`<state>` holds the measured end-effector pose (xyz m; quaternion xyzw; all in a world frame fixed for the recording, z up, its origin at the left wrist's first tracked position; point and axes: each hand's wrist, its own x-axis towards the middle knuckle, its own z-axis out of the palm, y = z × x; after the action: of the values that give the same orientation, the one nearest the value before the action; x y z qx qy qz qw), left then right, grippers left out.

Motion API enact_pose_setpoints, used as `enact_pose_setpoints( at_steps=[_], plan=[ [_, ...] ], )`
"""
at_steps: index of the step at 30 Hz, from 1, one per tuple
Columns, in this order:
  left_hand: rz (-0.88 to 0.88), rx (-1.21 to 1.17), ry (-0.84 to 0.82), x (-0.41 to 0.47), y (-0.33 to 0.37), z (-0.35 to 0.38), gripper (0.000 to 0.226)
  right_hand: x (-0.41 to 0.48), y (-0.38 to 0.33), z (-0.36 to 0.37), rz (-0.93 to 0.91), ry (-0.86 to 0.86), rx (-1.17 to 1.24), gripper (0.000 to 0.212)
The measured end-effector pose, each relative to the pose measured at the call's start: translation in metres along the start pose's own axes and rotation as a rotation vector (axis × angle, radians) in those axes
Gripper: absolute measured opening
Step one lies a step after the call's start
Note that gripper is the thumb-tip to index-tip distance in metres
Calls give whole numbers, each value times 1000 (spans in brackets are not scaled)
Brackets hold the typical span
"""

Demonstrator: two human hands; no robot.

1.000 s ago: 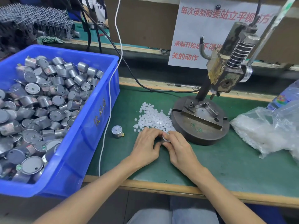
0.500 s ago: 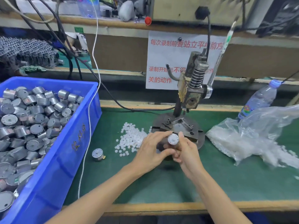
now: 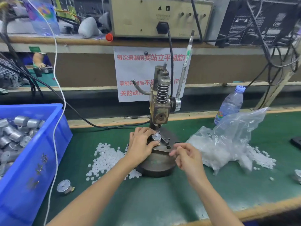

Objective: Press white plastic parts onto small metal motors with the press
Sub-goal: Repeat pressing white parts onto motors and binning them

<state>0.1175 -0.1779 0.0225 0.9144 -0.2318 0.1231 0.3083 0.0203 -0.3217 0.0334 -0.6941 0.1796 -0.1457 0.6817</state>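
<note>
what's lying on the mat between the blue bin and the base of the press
In the head view, between the blue bin and the press base: a loose pile of white plastic parts, a white cable, and one stray motor.

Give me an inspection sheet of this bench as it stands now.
Surface: green mat, wooden front edge.
Job's things: motor sits on the press base under the ram; blue bin of motors at left; loose white parts beside the base; one stray motor near the bin.
Clutter: plastic bag spilling white parts; water bottle.
Grippers: left hand holds the motor in place; right hand empty, apart from it.
Cables: white cable over the bin's edge; black cable behind.
Surroundings: paper sign, shelf with equipment boxes.
</note>
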Motion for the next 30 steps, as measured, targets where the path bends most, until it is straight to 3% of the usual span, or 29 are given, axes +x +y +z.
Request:
enact_pose_setpoints(
  at_steps=[7, 9, 11, 13, 15, 20, 30],
  plan=[
    [17, -13, 1, 1, -3, 3, 38, 59, -116, 3, -582, 258, -89, 20],
    [28, -4, -3, 1, -2, 1, 38, 80, -161, 10, -594, 197, -78, 40],
    [31, 8, -3, 1, -1, 0, 38, 97, -195, 16, -480, 62, -77, 59],
    [37, 20, -1, 1, 0, -1, 38, 101, -210, 19, -461, 10, -137, 49],
    [38, 26, 6, 0, 0, -1, 38, 91, -206, 17, -562, 96, -145, 13],
    [38, 16, 28, -1, -1, 1, 39, 41, -152, 2, -803, 147, 34, 24],
    [70, 5, 75, -2, -4, 5, 38, 27, -113, 11, -952, 217, 124, 15]
  ],
)
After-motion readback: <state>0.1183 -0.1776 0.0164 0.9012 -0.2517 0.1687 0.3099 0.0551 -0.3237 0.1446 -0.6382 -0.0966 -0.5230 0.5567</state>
